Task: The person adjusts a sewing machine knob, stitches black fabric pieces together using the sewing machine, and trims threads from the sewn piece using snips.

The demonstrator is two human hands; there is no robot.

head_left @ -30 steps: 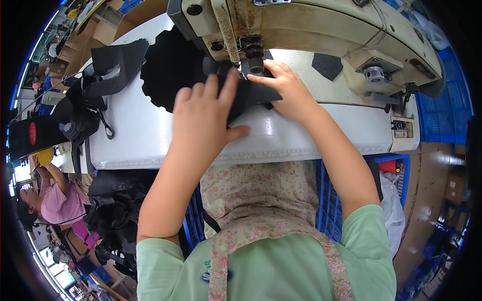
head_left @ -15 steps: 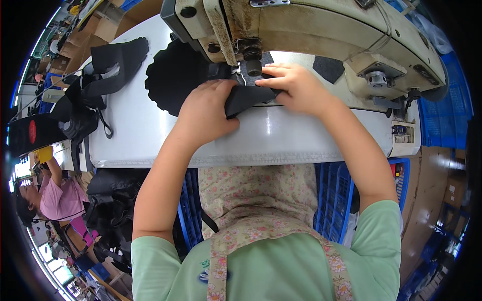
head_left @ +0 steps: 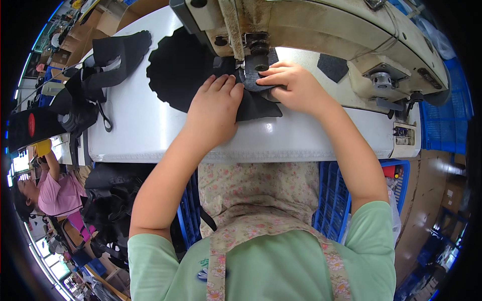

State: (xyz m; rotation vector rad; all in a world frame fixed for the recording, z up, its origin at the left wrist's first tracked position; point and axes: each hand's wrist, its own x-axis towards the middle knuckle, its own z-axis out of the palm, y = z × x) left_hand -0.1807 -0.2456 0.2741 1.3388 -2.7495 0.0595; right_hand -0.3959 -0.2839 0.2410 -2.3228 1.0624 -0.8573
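A large black fabric piece (head_left: 173, 70) with a scalloped edge lies under the sewing machine head. My left hand (head_left: 215, 105) rests flat on it, fingers stretched out and side by side, left of the needle area. A smaller dark grey fabric patch (head_left: 253, 79) sits on top of the black piece beside the presser foot (head_left: 241, 64). At its right edge is my right hand (head_left: 298, 86), its fingertips on the patch and the thumb bent in close, pinching the edge. Below my hands, a loose black flap (head_left: 258, 110) spreads toward the table's front.
The beige sewing machine (head_left: 311, 35) spans the far side. Another dark patch (head_left: 333, 67) lies on its bed. Black strapped pieces (head_left: 83, 93) hang over the table's left end. Blue crates (head_left: 334, 195) stand below the table. A person in pink (head_left: 60, 193) works at the left.
The black flap, folded up before, now lies spread flat toward me. My left hand has shifted slightly right and flattened on the cloth. More of the grey patch shows by the presser foot.
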